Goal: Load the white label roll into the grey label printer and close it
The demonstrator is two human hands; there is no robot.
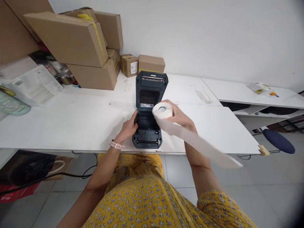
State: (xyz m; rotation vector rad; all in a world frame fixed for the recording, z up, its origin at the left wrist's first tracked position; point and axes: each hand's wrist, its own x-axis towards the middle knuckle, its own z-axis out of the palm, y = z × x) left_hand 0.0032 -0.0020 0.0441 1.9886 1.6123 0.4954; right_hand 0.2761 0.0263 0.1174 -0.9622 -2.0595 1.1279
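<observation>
A dark label printer sits near the table's front edge with its lid raised and its inner bay exposed. My left hand grips the printer's left side, with its fingers at the edge of the bay. Just above the bay's right side, my right hand is closed around a roll of white labels, whose core faces up toward me. From the roll, a long loose strip trails down to the right, past my right forearm and over the table edge, blurred by motion.
Cardboard boxes are stacked at the back left, with two smaller boxes behind the printer. A green bottle and a white package lie far left. A dark blue round pad juts out beyond the white table's right end.
</observation>
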